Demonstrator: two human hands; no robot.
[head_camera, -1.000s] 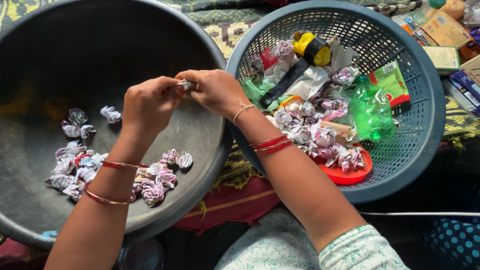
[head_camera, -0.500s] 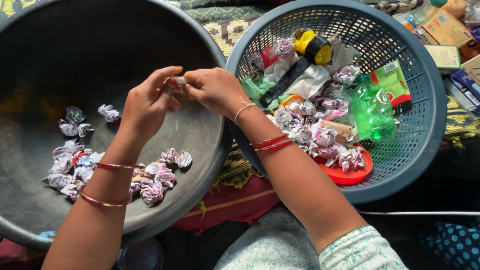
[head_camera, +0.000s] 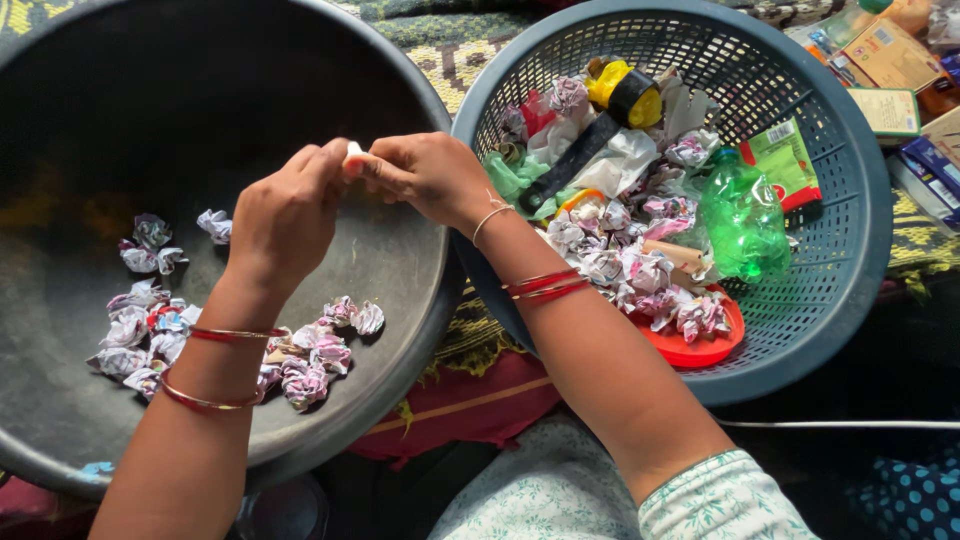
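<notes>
My left hand (head_camera: 285, 222) and my right hand (head_camera: 430, 178) meet above the big dark metal basin (head_camera: 300, 90), both pinching one small pale scrap of paper (head_camera: 353, 151) between their fingertips. Several crumpled paper balls (head_camera: 310, 355) lie on the basin's floor below my left forearm, with more at the left (head_camera: 140, 320). To the right stands a grey-blue plastic basket (head_camera: 850, 250) holding crumpled paper (head_camera: 620, 260), a green plastic bottle (head_camera: 742, 222), a red lid (head_camera: 700, 350), a yellow-and-black roll (head_camera: 625, 95) and a black strip (head_camera: 570, 165).
Cardboard packets and boxes (head_camera: 885, 70) lie at the upper right beyond the basket. A patterned green-yellow cloth (head_camera: 450, 50) lies under basin and basket. A red cloth (head_camera: 470, 400) and my pale printed clothing (head_camera: 560, 490) sit at the near edge. A white cable (head_camera: 850, 427) runs at right.
My left hand opened its fingers briefly, then closed again on the scrap. Both hands stayed in nearly the same spot above the basin.
</notes>
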